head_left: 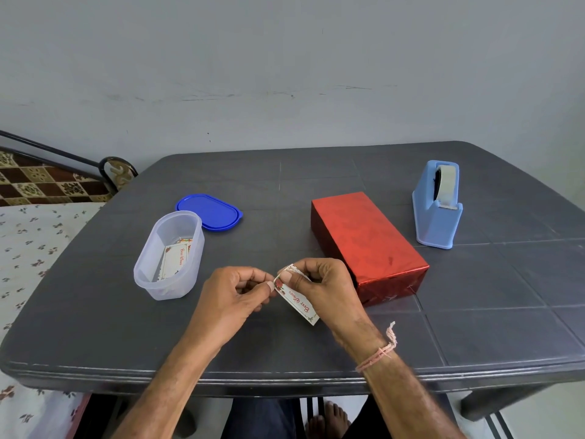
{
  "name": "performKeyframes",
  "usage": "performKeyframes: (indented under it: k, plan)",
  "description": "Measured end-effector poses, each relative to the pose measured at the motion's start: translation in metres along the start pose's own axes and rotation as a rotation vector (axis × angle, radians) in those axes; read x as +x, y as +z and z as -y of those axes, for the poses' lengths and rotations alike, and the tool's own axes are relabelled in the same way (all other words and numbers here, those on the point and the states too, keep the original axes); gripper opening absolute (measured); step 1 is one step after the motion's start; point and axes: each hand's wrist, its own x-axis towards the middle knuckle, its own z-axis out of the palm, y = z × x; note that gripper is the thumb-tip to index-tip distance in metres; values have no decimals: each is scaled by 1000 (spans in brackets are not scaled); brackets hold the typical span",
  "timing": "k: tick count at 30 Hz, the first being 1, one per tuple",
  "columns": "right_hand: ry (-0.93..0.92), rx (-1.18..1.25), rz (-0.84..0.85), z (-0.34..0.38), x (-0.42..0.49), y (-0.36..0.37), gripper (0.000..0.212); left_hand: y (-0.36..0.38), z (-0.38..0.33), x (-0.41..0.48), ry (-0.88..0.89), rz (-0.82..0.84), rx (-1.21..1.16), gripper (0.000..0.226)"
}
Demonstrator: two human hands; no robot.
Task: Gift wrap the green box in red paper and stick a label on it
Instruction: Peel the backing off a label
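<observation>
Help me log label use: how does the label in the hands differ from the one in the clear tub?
The held label is pinched between the left hand and right hand; the tub label sits untouched inside the clear tub. The held label is partly hidden by the hands; the tub label by the tub wall. Both are white with red Best Wishes lettering.

Scuffed pale grey painted wall (285, 58) behind dark grey moulded plastic table (316, 343). White floral bedsheet (38, 242) and black metal rail (47, 150) at left.

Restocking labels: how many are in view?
3: one label held by left hand and right hand; two in the clear tub, front label, rear label mostly covered. More may hide beneath.
</observation>
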Motion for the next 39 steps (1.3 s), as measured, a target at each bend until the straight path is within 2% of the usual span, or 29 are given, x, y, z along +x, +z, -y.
performKeyframes:
  k: [7,18,30,39]
  plan:
    - [-1,-11,13,1,0,-1,8,1,-2,-1,20,-39,50,12]
    - [-2,-34,63,-4,1,-1,9,-7,-7,-3,-4,47,82,21]
    - [-11,-7,67,-4,2,-4,8,-13,-8,-4,-83,73,-44,11]
    - [-33,-40,93,-5,1,-4,9,-8,-6,-6,-87,58,-36,17]
